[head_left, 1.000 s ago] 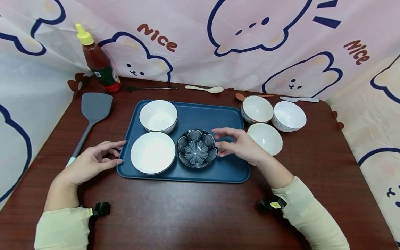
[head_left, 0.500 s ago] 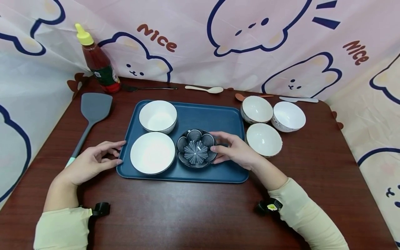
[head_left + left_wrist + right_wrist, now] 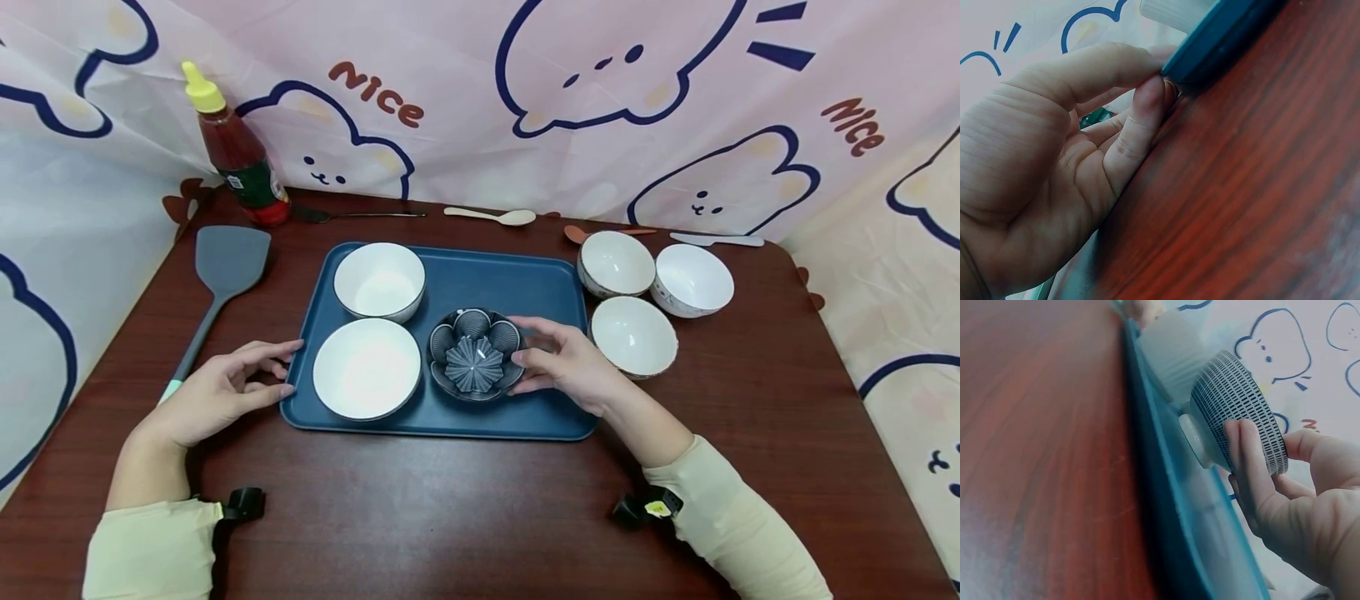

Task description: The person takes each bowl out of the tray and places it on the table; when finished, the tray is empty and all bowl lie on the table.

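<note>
While our left hand [image 3: 213, 392] rests with loosely bent fingers against the near-left corner of the blue tray [image 3: 540, 287], our right hand [image 3: 566, 362] pinches the patterned bowl [image 3: 474, 354] by its right wall. That bowl sits mid-tray, just beside a white bowl [image 3: 367, 367]. A one-sided grip could tip it or knock it into that neighbour.

Glazed ceramic, matt plastic, wood-grain top.
Dark patterned bowl [image 3: 474, 356] under right-hand fingers [image 3: 534, 360]: glossy glaze, ribbed flower inside, fine printed dashes on outer wall. Blue tray [image 3: 517, 287] at left-hand fingertips [image 3: 285, 388]: smooth matt plastic. White bowls [image 3: 367, 367]: shiny ceramic. Table [image 3: 450, 517]: reddish wood grain, slight sheen. Spatula [image 3: 225, 265]: matt grey. Backdrop [image 3: 465, 108]: printed cloth.
</note>
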`<state>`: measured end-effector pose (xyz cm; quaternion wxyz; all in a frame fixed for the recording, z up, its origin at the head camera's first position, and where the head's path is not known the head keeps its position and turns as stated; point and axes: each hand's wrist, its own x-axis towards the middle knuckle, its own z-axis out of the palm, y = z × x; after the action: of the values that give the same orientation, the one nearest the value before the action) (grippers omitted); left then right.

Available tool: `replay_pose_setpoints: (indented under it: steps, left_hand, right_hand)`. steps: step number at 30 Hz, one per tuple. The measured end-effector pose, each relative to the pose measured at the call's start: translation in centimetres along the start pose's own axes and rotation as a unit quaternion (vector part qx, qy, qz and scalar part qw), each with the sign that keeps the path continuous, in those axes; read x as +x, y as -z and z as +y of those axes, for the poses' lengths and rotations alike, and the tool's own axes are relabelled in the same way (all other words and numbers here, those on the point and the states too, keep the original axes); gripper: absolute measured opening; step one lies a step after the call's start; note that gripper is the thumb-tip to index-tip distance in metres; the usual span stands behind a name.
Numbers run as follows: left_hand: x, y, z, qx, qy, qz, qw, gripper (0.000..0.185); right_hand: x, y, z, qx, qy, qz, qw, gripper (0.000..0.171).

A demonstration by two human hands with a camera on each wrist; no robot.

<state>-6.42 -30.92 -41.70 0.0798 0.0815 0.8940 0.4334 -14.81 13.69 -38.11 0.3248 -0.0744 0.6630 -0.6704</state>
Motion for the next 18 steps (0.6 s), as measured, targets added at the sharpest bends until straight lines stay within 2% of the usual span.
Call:
replay_pose_setpoints:
  steps: [7, 13, 18]
  left_hand:
    - [0.0, 0.0, -0.1, -0.003, -0.008, 0.001, 1.0, 0.053]
    - [0.1, -0.1, -0.1, -0.01, -0.014, 0.0, 0.9999, 0.054]
    - [0.1, -0.1, -0.3, -0.005, -0.006, 0.001, 1.0, 0.055]
  right_hand:
    - [-1.7, 0.8, -1.6, 0.008, 0.002, 0.01, 1.0, 0.058]
    - [-3.8, 2.9, -2.8, -0.002, 0.024, 0.016, 1.0, 0.058]
    - [-5.5, 4.8, -3.4, 0.001, 0.049, 0.033, 0.998, 0.055]
